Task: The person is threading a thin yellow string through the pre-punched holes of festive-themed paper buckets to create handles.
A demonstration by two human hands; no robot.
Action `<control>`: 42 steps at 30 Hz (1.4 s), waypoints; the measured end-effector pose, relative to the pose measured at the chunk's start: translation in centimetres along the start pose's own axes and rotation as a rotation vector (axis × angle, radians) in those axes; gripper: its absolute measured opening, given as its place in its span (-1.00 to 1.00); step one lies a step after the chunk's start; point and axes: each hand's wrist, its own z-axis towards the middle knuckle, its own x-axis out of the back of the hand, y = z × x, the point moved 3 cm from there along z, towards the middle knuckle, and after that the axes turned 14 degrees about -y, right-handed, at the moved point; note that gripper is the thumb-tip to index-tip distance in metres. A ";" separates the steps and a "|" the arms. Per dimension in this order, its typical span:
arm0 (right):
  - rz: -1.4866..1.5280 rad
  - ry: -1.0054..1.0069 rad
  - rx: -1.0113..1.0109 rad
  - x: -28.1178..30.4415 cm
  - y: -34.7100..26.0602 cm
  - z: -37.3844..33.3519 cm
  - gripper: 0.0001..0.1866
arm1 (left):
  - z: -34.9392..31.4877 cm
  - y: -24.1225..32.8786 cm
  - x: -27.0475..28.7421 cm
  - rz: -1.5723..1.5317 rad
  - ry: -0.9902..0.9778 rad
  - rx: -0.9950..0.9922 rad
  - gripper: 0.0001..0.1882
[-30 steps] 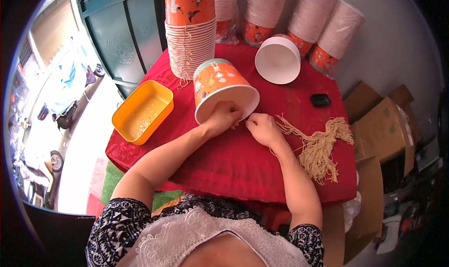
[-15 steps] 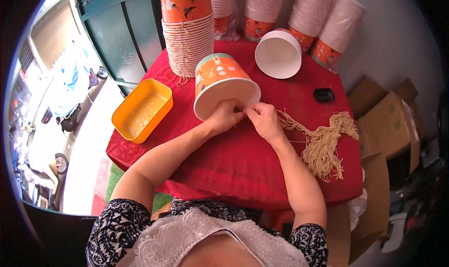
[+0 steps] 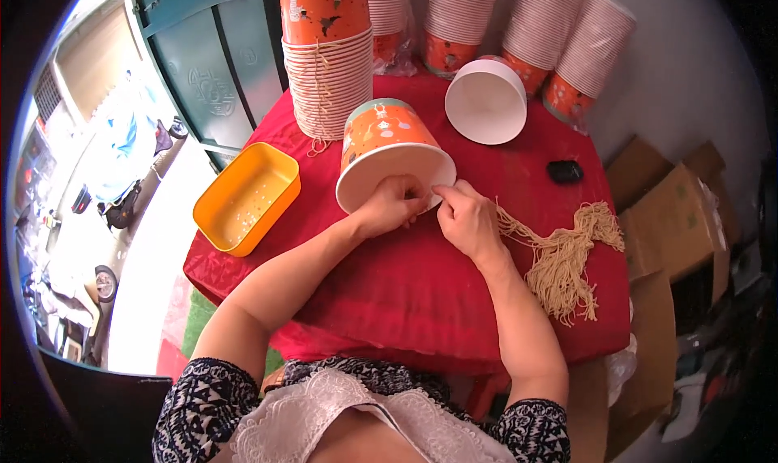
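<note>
An orange printed paper tub point(image 3: 385, 135) lies tipped on the red-covered table, its white mouth facing me. My left hand point(image 3: 393, 202) is at the lower right part of that mouth, fingers curled and closed, touching the tub's inside or rim. Close beside it, at the right edge of the rim, my right hand point(image 3: 470, 220) holds thumb and forefinger pinched together. Whatever lies between the fingers of either hand is too small to make out. Just right of my right hand, a bundle of beige strings point(image 3: 563, 268) spreads over the cloth.
A yellow plastic box point(image 3: 247, 200) with small white bits stands at the left. Tall nested tubs point(image 3: 328, 82) rise behind the tipped one; more wrapped stacks point(image 3: 551, 25) line the back. Another tub point(image 3: 486, 102) shows its white inside. A small black object point(image 3: 565, 171) lies at right, cardboard boxes point(image 3: 668, 220) beyond.
My right hand has drawn slightly apart from my left, and its fingertips now sit by the tub's right rim. The whole view has shifted a little.
</note>
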 end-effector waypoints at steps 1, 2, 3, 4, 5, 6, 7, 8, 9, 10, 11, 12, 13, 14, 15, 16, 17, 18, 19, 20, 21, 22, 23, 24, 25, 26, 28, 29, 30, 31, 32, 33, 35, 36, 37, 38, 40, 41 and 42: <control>-0.002 -0.014 -0.008 0.0 0.0 -0.1 -0.76 | 0.1 -0.2 -0.1 -0.003 0.001 -0.003 -0.89; -0.005 -0.015 -0.006 -0.1 -0.2 -0.1 -0.76 | 0.0 -0.3 -0.1 -0.040 -0.009 -0.026 -0.90; -0.014 -0.044 -0.045 -0.2 -0.3 0.0 -0.74 | 0.0 -0.3 0.0 -0.077 -0.020 -0.050 -0.91; -0.023 -0.073 -0.084 -0.3 -0.4 0.0 -0.71 | 0.0 -0.3 0.2 -0.078 -0.019 -0.052 -0.91; -0.028 -0.074 -0.085 -0.6 -0.3 0.0 -0.71 | 0.0 -0.1 0.2 -0.073 -0.035 -0.051 -0.90; 0.013 -0.081 -0.087 -1.0 0.0 0.0 -0.71 | 0.0 0.0 0.2 -0.068 -0.052 -0.049 -0.90; 0.055 -0.087 -0.089 -1.3 0.2 0.0 -0.70 | 0.0 -0.1 0.2 -0.071 -0.054 -0.053 -0.90; 0.049 -0.089 -0.090 -1.4 0.2 0.0 -0.70 | 0.0 -0.2 0.2 -0.089 -0.064 -0.064 -0.90; 0.082 -0.117 -0.113 -1.6 0.3 0.0 -0.73 | 0.0 -0.3 0.1 -0.107 -0.075 -0.075 -0.90; 0.115 -0.144 -0.136 -1.8 0.5 0.0 -0.75 | 0.1 -0.4 0.2 -0.112 -0.076 -0.078 -0.90; 0.112 -0.147 -0.137 -1.8 0.5 0.0 -0.75 | 0.2 -0.5 0.2 -0.093 -0.075 -0.053 -0.90; 0.171 -0.118 -0.125 -1.8 0.5 0.0 -0.80 | 0.2 -0.6 0.2 -0.075 -0.074 -0.029 -0.89; 0.230 -0.088 -0.113 -1.8 0.5 0.0 -0.84 | 0.1 -0.4 0.2 -0.080 -0.075 -0.031 -0.89; 0.228 -0.093 -0.113 -1.8 0.5 0.0 -0.84 | -0.1 0.0 0.1 -0.108 -0.057 -0.025 -0.88; 0.212 -0.076 -0.101 -1.6 0.6 0.0 -0.88 | -0.2 0.2 0.1 -0.138 -0.038 -0.018 -0.87; 0.197 -0.058 -0.088 -1.5 0.5 0.0 -0.90 | -0.1 0.1 0.1 -0.143 -0.038 -0.019 -0.87; 0.194 -0.065 -0.087 -1.4 0.4 0.0 -0.90 | 0.1 0.0 0.3 -0.158 -0.037 -0.002 -0.86; 0.187 -0.106 -0.138 -1.2 0.2 0.0 -0.91 | 0.2 -0.1 0.4 -0.172 -0.037 0.016 -0.85; 0.180 -0.147 -0.189 -1.1 0.1 0.0 -0.93 | 0.2 -0.2 0.4 -0.179 -0.034 0.014 -0.85; 0.177 -0.152 -0.186 -0.9 -0.1 0.0 -0.93 | 0.3 -0.2 0.4 -0.171 -0.033 0.031 -0.86; 0.180 -0.153 -0.169 -0.8 -0.4 0.0 -0.93 | 0.4 -0.2 0.5 -0.162 -0.031 0.048 -0.87; 0.184 -0.153 -0.152 -0.7 -0.5 -0.1 -0.94 | 0.5 -0.4 0.6 -0.166 -0.027 0.046 -0.87; 0.182 -0.154 -0.151 -0.8 -0.6 -0.1 -0.94 | 0.6 -0.5 0.6 -0.166 -0.043 0.046 -0.87; 0.154 -0.152 -0.121 -0.9 -0.8 -0.2 -0.94 | 0.7 -0.6 0.7 -0.165 -0.059 0.046 -0.87; 0.126 -0.150 -0.090 -0.9 -0.9 -0.2 -0.94 | 0.7 -0.6 0.8 -0.165 -0.058 0.045 -0.87; 0.126 -0.150 -0.092 -0.9 -0.9 -0.3 -0.94 | 0.7 -0.2 0.8 -0.141 -0.075 0.024 -0.89; 0.081 -0.153 0.007 -0.8 -1.1 -0.3 -0.93 | 0.7 0.1 0.8 -0.116 -0.095 0.003 -0.89; 0.081 -0.185 0.074 -0.5 -1.6 -0.4 -0.92 | 0.6 0.1 0.9 -0.096 -0.093 -0.002 -0.90; 0.080 -0.216 0.141 -0.2 -2.3 -0.4 -0.90 | 0.6 0.1 0.9 -0.075 -0.093 -0.007 -0.91; 0.085 -0.223 0.253 0.0 -3.1 -0.5 -0.91 | 0.5 0.1 0.9 -0.075 -0.089 -0.006 -0.91; 0.092 -0.297 0.298 0.3 -4.1 -0.7 -0.92 | 0.5 0.1 0.8 -0.079 -0.076 -0.015 -0.91; 0.103 -0.372 0.344 0.6 -5.3 -0.9 -0.91 | 0.4 0.0 0.9 -0.082 -0.061 -0.022 -0.90; 0.212 -0.449 0.396 0.7 -7.5 -1.3 -0.92 | 0.5 -0.1 1.0 -0.081 -0.084 0.011 -0.89; 0.248 -0.487 0.397 0.6 -8.3 -1.5 -0.92 | 0.5 -0.1 1.0 -0.085 -0.079 0.005 -0.89; 0.394 -0.559 0.349 0.4 -8.4 -1.6 -0.86 | 0.5 -0.1 1.0 -0.089 -0.074 -0.001 -0.88; 0.393 -0.556 0.343 0.4 -8.2 -1.6 -0.86 | 0.5 0.0 0.8 -0.088 -0.080 -0.002 -0.88; 0.641 -0.811 0.080 -0.5 -6.4 -1.6 -0.72 | 0.6 0.2 0.7 -0.073 -0.052 -0.032 -0.93; 0.640 -0.846 -0.035 -0.5 -5.4 -1.3 -0.56 | 0.5 0.2 0.8 -0.072 -0.052 -0.032 -0.93; 0.568 -0.881 -0.220 -0.1 -4.5 -1.0 -0.53 | 0.5 0.2 0.8 -0.077 -0.055 -0.028 -0.93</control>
